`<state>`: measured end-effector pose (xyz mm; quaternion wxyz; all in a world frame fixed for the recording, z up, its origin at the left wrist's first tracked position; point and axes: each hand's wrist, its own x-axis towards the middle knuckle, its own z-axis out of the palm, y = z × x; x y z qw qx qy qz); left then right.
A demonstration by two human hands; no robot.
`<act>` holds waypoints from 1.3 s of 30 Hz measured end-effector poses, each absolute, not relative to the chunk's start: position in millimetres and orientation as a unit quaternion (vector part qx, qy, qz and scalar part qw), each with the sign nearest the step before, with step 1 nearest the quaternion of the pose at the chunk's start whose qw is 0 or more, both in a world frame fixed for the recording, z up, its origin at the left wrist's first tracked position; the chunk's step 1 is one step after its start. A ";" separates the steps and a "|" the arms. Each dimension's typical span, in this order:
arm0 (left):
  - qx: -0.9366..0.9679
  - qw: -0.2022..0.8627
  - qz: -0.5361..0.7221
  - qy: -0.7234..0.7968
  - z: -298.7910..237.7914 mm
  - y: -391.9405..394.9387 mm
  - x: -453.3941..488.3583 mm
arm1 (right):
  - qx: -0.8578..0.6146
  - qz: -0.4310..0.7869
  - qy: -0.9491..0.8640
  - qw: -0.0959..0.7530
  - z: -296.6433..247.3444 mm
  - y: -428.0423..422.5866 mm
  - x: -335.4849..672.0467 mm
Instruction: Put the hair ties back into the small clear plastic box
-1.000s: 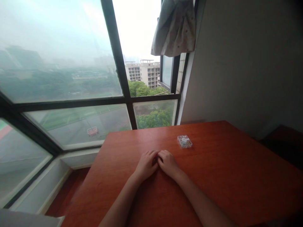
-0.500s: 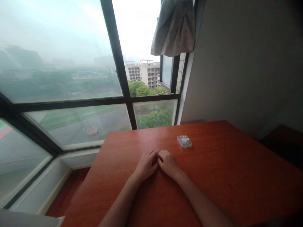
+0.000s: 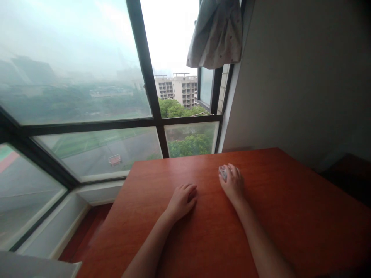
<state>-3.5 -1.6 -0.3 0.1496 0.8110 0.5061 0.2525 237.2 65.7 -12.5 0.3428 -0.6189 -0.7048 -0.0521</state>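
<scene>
A small clear plastic box with something coloured inside lies on the reddish-brown wooden table, toward its far side. My right hand covers the box from its right, with the thumb at the near left side and the fingers curved over it. Most of the box is hidden under that hand, so its contents cannot be made out. My left hand rests on the tabletop, nearer to me and to the left. Its fingers are loosely bent, a gap shows between thumb and fingers, and it holds nothing.
Dark-framed windows stand behind and to the left of the table. A curtain hangs beside an opened window pane at the back. A grey wall rises to the right. Beyond the table's left edge is a red floor.
My right hand has left my left hand's fingertips, moved right and away from me, and closed over the plastic box. My left hand stays in place.
</scene>
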 end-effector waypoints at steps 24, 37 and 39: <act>0.732 0.276 0.401 0.477 -16.6 5.0 -5.2 | -0.519 0.142 -0.810 0.233 14.6 4.4 155.9; 0.632 0.456 0.435 0.450 2.9 2.6 -22.2 | -0.485 0.317 -0.733 0.357 -6.9 31.9 172.4; 0.609 0.448 0.452 0.474 5.4 5.2 -33.4 | -0.496 0.341 -0.707 0.372 -11.1 36.1 175.1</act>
